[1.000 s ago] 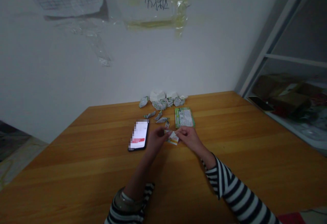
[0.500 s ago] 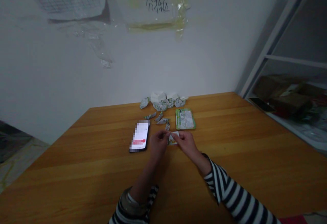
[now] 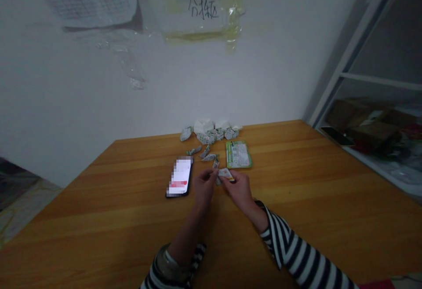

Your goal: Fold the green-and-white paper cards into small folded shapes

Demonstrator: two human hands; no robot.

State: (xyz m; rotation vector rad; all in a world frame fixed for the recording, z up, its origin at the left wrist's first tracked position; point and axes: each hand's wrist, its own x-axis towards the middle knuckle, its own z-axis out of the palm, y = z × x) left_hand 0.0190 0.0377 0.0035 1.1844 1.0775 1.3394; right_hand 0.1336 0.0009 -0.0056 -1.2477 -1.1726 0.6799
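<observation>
Both of my hands pinch a small white paper slip [image 3: 225, 174] with a red and yellow edge, held just above the wooden table [image 3: 296, 201]. My left hand [image 3: 203, 186] grips its left end, my right hand [image 3: 238, 188] its right end. A green and white printed card [image 3: 238, 154] lies flat just beyond my right hand. Several small folded paper pieces [image 3: 206, 151] lie beyond my fingers, and a pile of more of them [image 3: 211, 132] sits by the wall.
A phone [image 3: 180, 181] with a lit screen lies left of my left hand. A white wall with taped sheets and plastic film [image 3: 198, 9] rises behind the table. A metal shelf [image 3: 372, 122] with boxes stands at the right.
My hands have drawn a little closer together and nearer to me, and the slip between them has turned, its coloured edge showing on top.
</observation>
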